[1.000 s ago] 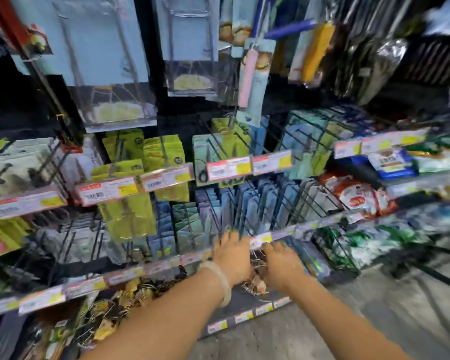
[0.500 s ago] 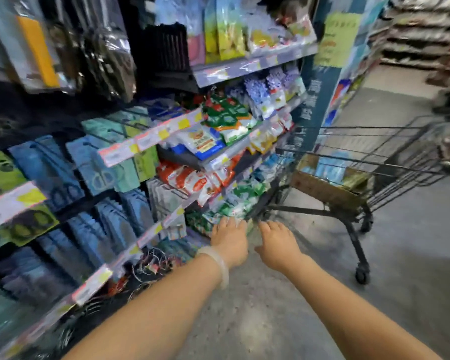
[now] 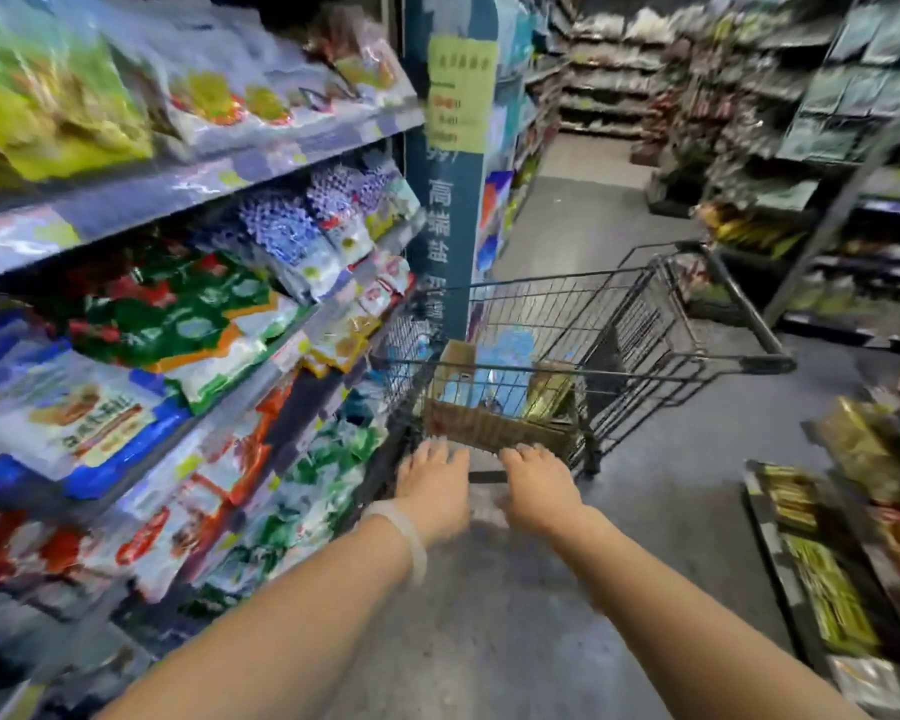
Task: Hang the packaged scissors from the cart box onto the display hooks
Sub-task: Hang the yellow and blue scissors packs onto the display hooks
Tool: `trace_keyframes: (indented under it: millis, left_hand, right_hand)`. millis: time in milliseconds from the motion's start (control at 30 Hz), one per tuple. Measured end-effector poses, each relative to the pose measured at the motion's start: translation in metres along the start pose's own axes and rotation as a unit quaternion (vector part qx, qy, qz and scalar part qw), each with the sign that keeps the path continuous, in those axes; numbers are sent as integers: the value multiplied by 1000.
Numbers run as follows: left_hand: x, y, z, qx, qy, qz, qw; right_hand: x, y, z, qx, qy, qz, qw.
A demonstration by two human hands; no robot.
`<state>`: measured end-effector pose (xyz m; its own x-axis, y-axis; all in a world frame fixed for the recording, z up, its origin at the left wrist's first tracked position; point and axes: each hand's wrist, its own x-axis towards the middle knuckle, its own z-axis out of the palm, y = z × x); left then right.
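A black wire shopping cart (image 3: 645,324) stands in the aisle ahead. Inside it sits a brown cardboard box (image 3: 494,426) holding blue packaged scissors (image 3: 505,366) and some green-gold packs. My left hand (image 3: 432,485), with a pale bracelet at the wrist, and my right hand (image 3: 539,488) reach side by side toward the near end of the cart, fingers extended, holding nothing. Both hands are just short of the box. The display hooks are out of view.
Shelves (image 3: 188,184) packed with bagged goods run along my left. A blue pillar sign (image 3: 450,163) stands behind the cart. More shelving (image 3: 827,148) lines the right side, and a low rack of packets (image 3: 827,579) is at lower right. Grey floor (image 3: 489,615) lies beneath my arms.
My view has swung right from the hook display to the cart. Both hands left the hooks and moved together toward the cart box, which is now closer.
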<state>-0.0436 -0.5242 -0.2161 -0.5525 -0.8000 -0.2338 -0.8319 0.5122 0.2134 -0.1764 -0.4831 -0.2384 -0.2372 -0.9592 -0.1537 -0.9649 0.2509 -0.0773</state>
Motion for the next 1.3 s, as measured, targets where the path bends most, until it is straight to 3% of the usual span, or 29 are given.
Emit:
trace_keyframes:
  millis: [100,433,633,767,933,1067,1167,1300]
  left_hand:
    - [69,17,-22,8,18,23,1000]
    - [275,64,-49,52,-15,39,998]
    - [400,80,-58,39,-63,6,997]
    - [460,83,-40,6,-98,-15,995]
    - [521,72,-1,-11,-174,-46,984]
    - [568,60,34,-34,-226,-64,971]
    - [596,51,62,-59,-264,-73,960]
    - [619,44,90,-97,-307,-74,944]
  right_hand:
    - [52,38,-21,7,31,19,999]
    - [230,154,-41,19,-1,45,999]
    - [346,228,-60,43,-53,57,996]
    - [403,265,-38,79,-99,104,986]
    - [448,285,28,129,-237,148,952]
    - [482,293,77,186,-279,206,919]
    - [506,295,112,260,-273,283,882]
    - [531,299,153,364,-188,405,817]
